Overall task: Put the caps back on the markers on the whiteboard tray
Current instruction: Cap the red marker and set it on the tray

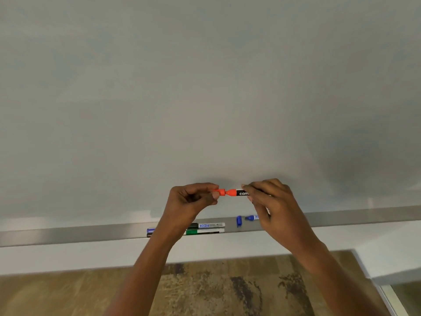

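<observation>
My right hand (271, 201) grips an orange marker (238, 193) with a black label, held level in front of the whiteboard. My left hand (193, 199) pinches its orange cap (219, 192), whose mouth meets the marker's tip. Below them runs the metal tray (68, 234). On it lie a black-capped marker (210, 225) and a green marker (204, 231), side by side. A loose blue cap (238, 221) sits on the tray beside an uncapped blue marker (251, 217), partly hidden by my right hand. Another blue marker end (150, 230) shows left of my left wrist.
The whiteboard (205, 87) fills the upper view. Under the tray is a white wall strip (68, 256), then a worn wooden floor (216, 290). A white ledge corner (387, 258) juts in at lower right.
</observation>
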Motion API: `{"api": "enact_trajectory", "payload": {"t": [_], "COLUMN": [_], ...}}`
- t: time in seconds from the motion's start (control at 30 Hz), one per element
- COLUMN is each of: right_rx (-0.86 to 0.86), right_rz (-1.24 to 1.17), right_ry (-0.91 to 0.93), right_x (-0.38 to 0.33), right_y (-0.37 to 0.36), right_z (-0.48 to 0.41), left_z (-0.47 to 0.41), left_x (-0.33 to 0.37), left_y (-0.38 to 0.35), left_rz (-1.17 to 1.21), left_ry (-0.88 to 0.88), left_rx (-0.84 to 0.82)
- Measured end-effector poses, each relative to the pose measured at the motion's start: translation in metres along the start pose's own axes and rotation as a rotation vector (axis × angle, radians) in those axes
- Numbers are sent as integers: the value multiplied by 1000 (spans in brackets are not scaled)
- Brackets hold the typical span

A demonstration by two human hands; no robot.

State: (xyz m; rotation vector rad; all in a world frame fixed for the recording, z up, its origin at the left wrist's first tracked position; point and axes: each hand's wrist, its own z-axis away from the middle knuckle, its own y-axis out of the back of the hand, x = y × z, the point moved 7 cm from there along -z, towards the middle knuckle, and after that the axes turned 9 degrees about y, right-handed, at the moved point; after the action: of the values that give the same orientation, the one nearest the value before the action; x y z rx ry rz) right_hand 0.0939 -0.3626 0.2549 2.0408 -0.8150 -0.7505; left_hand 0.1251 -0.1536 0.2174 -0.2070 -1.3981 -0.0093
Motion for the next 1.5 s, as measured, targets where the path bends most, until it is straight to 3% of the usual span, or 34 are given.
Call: {"api": "enact_trajectory", "payload": {"t": [0.1,0.33,0.8,1.07,1.17,1.27,1.37,1.5], "right_rx": [-7,-16,-68,-113,-186,-242,-265,-299], "right_rz": [-38,-107,-63,-186,-103,-101,-156,-181], "right_ry": [17,5,4,-136,-166,-216,-294,-341], "right_x": [-6,-9,-5,44,61,76,91,102], "right_y": [-2,-6,-16,-46,-69,-98,-123,-149], "right_z": [-1,2,2,18,41,64,82,96], "left_z": [2,7,0,-22,-29,-40,-48,-60], "left_x": [-2,-26,-39,-76,-111,-137,-152,-172], "left_y": [-3,-11,-15,-20,-19,-21,-31,-43], "left_rz": [25,388,279,242,94,-287,-639,-940], "left_ry": [7,195,151,178,221,159,57,-32], "left_rx": [3,32,77,166,211,231,147,18]}}
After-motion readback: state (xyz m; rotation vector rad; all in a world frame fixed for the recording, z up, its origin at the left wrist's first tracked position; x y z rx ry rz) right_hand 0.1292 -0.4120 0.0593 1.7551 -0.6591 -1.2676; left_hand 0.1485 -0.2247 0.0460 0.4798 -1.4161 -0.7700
